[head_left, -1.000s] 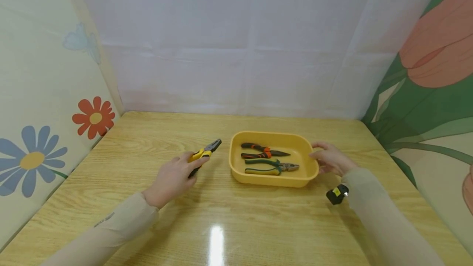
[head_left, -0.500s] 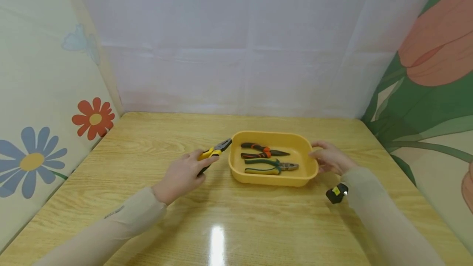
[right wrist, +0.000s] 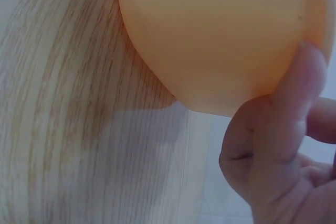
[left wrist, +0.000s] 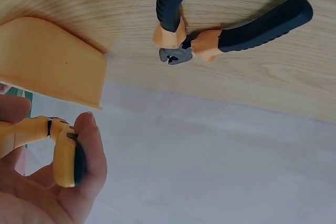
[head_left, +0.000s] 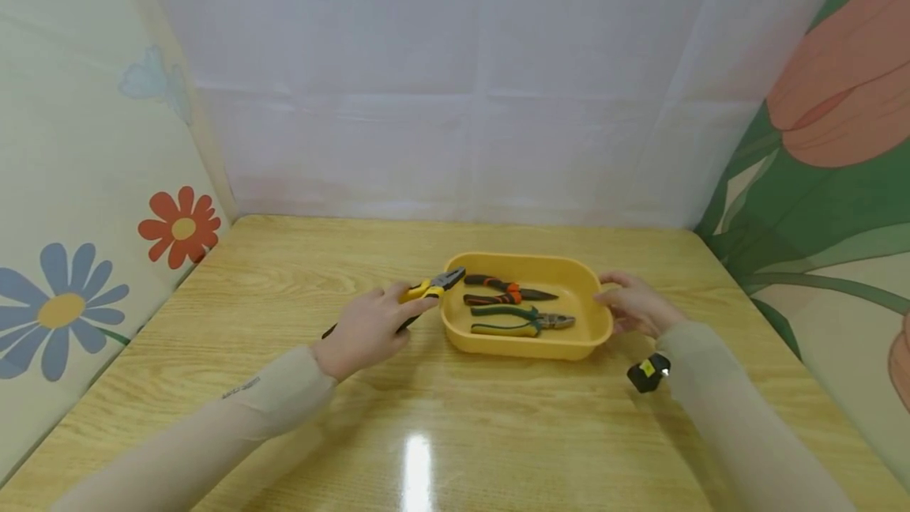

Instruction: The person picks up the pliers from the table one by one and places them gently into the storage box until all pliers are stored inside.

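Observation:
My left hand [head_left: 370, 330] grips combination pliers [head_left: 434, 284] with yellow-and-black handles; their metal jaws reach over the left rim of a yellow tray [head_left: 526, 348]. In the left wrist view, thumb and fingers wrap round the pliers' handles [left wrist: 64, 161]. The tray's right end is pinched by my right hand [head_left: 636, 306], its thumb on the outer wall in the right wrist view. Inside the tray lie long-nose pliers [head_left: 513, 291] with black-and-orange handles and, nearer me, pliers with green-and-yellow handles [head_left: 522, 321].
Another plier-like tool [left wrist: 178, 51] with black-and-orange handles lies spread on the wooden table [head_left: 469, 433]; my left hand mostly covers it in the head view. A small black object with a yellow patch [head_left: 648, 372] sits beside my right sleeve. A white sheet [head_left: 455, 101] hangs behind.
My left hand has moved right with the combination pliers, bringing their jaws from beside the tray to over its left rim. My right hand and the tray have stayed in place.

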Motion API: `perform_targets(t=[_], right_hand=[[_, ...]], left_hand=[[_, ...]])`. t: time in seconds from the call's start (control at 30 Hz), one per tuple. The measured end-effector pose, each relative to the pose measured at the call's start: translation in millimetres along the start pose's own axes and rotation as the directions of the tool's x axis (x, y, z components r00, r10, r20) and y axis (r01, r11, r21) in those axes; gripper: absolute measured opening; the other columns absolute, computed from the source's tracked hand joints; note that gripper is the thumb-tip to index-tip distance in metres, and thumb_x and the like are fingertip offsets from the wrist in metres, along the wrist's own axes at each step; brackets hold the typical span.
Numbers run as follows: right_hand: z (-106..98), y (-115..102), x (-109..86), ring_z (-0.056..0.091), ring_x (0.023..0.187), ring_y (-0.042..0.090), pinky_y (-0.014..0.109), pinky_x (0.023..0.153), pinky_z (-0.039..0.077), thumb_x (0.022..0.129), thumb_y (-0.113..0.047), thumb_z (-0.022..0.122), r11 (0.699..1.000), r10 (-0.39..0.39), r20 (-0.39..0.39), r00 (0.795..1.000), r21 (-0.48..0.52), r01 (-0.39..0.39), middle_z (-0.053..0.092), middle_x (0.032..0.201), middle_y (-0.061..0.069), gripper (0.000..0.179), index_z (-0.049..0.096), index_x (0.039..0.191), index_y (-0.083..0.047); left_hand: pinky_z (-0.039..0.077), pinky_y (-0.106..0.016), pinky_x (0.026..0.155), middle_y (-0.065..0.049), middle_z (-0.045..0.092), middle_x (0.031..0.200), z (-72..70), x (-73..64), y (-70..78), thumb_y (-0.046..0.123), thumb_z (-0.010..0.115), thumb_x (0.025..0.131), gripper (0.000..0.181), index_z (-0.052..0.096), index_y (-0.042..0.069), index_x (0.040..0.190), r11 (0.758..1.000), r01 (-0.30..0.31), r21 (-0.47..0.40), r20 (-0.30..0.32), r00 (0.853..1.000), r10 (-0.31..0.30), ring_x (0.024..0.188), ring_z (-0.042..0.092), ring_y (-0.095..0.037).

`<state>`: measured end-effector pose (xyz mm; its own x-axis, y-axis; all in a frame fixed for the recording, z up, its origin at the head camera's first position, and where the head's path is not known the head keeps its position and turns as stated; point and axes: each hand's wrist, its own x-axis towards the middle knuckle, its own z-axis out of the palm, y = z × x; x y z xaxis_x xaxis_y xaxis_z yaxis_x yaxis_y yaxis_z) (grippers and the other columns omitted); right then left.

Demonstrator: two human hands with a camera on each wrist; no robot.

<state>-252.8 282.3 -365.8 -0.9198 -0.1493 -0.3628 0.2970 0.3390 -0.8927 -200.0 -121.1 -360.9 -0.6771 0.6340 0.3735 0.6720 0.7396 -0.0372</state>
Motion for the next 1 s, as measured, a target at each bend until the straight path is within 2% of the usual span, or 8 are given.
perform_targets(t=[0.17,0.37,0.63,0.73,0.9,1.0], right_hand=[[0.0,-0.4,-0.1,0.062,0.077,0.013,0.031,0.062,0.055,0.098,-0.005,0.048,1.000,0.004,-0.008,1.000,-0.004,-0.005,0.056,0.100,0.009,0.053,0.024,0.143,0.007],[-0.6,-0.5,-0.4,0.062,0.076,0.014,0.032,0.061,0.055,0.098,-0.005,0.049,1.000,0.008,-0.002,1.000,0.001,-0.008,0.056,0.099,0.009,0.053,0.023,0.143,0.008],[1.2,-2.1,-2.7,0.062,0.078,0.013,0.031,0.062,0.054,0.098,-0.007,0.049,1.000,0.004,-0.014,1.000,-0.030,-0.005,0.057,0.103,0.011,0.053,0.024,0.144,0.007],[1.3,-2.0,-3.0,0.062,0.078,0.013,0.031,0.063,0.055,0.098,-0.007,0.048,0.999,0.000,-0.014,1.000,-0.037,0.000,0.057,0.103,0.012,0.053,0.025,0.143,0.007],[1.2,-1.5,-2.7,0.062,0.075,0.013,0.030,0.061,0.054,0.098,-0.007,0.048,0.999,0.000,-0.018,1.000,-0.039,0.000,0.059,0.098,0.009,0.053,0.025,0.143,0.007],[1.3,-1.3,-2.4,0.062,0.076,0.013,0.030,0.061,0.054,0.098,-0.008,0.048,0.999,-0.001,-0.019,1.000,-0.045,0.000,0.058,0.100,0.010,0.053,0.025,0.144,0.007]], left_hand=[[0.030,-0.025,0.043,-0.019,0.061,0.114,1.9,5.6,0.8,0.005,0.067,0.083,0.048,0.065,0.019,0.129,1.000,-0.019,0.005,0.006,1.000,0.019,0.063,0.054,-0.026],[0.032,-0.025,0.040,-0.021,0.061,0.117,3.1,11.3,3.1,0.009,0.069,0.084,0.046,0.065,0.020,0.128,0.998,-0.063,0.006,0.005,0.998,0.063,0.072,0.061,-0.032],[0.038,-0.030,0.043,-0.020,0.061,0.111,7.3,18.9,6.5,0.003,0.068,0.077,0.048,0.068,0.019,0.122,0.988,-0.153,0.022,-0.067,0.986,0.154,0.062,0.054,-0.028],[0.039,-0.030,0.042,-0.020,0.061,0.111,7.9,23.7,8.5,0.004,0.066,0.077,0.049,0.068,0.019,0.123,0.986,-0.161,0.040,-0.047,0.986,0.162,0.060,0.054,-0.026],[0.040,-0.029,0.044,-0.020,0.060,0.114,6.5,31.5,11.4,0.006,0.064,0.083,0.047,0.066,0.022,0.128,0.984,-0.169,0.053,0.040,0.985,0.167,0.065,0.057,-0.026],[0.043,-0.031,0.047,-0.019,0.060,0.113,6.8,35.1,11.6,0.006,0.064,0.084,0.046,0.066,0.022,0.128,0.979,-0.192,0.066,0.050,0.981,0.189,0.067,0.058,-0.026]])
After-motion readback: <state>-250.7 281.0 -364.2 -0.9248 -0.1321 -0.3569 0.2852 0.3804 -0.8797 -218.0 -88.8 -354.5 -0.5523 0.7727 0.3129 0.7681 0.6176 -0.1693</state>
